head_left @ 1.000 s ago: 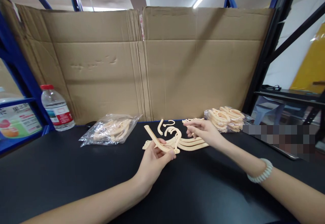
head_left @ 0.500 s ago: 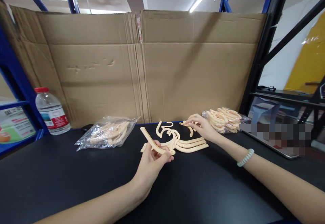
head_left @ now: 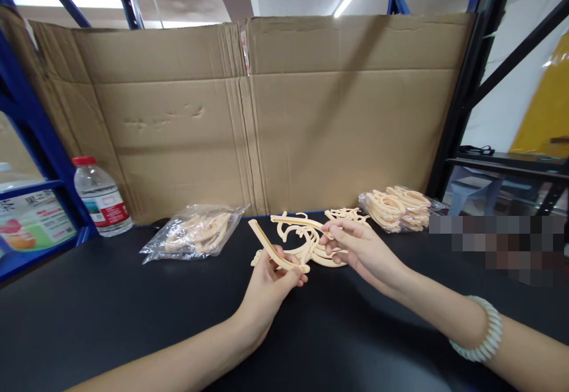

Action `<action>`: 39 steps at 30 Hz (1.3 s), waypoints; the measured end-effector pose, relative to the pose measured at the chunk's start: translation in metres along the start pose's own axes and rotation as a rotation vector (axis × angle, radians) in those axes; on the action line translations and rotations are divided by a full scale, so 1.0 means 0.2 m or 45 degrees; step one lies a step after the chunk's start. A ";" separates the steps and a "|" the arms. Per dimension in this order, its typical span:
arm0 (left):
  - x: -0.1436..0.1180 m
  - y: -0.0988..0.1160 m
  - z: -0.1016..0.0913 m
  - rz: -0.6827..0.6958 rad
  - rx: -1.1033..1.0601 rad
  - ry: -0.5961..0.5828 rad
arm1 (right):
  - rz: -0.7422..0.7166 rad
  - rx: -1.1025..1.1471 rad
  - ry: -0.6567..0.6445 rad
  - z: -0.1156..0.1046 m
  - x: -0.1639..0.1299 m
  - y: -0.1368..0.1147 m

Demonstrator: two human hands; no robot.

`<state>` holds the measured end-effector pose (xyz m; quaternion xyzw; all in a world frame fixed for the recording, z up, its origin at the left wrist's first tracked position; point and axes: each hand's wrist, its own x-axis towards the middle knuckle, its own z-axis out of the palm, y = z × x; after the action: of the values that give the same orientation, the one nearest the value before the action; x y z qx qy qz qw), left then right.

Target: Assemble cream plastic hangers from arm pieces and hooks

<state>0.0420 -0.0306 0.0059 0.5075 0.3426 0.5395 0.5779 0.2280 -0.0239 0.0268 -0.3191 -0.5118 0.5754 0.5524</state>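
My left hand (head_left: 269, 288) is closed on a cream plastic hanger arm (head_left: 261, 236), a curved piece with a groove along it, tilted up to the left. My right hand (head_left: 362, 252) pinches one end of a second hanger arm (head_left: 296, 220), which points left, nearly level, above the table. The two arms are close together but look apart. Behind and below them lies a group of cream hangers (head_left: 326, 255) with hooks, partly hidden by both hands. More loose hanger parts (head_left: 349, 214) lie farther back, behind my right hand.
A clear bag of cream parts (head_left: 195, 235) lies to the left, another bag (head_left: 398, 207) at the back right. At the far left stands a water bottle (head_left: 104, 199). Cardboard (head_left: 288, 131) walls off the back of the black table (head_left: 178, 309).
My right hand has come back towards me and left from the rear parts, bringing a hanger arm near my left hand. My left hand keeps its hold. The view has shifted slightly.
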 end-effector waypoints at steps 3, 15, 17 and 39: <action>-0.01 0.01 0.00 -0.020 -0.016 0.000 | 0.103 0.176 0.089 0.01 0.00 0.04; -0.01 0.00 -0.01 -0.033 -0.097 -0.077 | 0.213 0.088 -0.080 0.05 -0.04 0.09; -0.01 0.00 -0.02 -0.022 -0.113 -0.125 | 0.214 0.062 -0.114 0.05 -0.04 0.09; -0.01 -0.01 -0.02 0.018 -0.057 -0.181 | -0.084 -0.287 -0.019 0.08 -0.06 0.11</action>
<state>0.0378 -0.0318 0.0032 0.5341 0.2849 0.5136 0.6081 0.2083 -0.0357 0.0084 -0.3578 -0.5875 0.4982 0.5279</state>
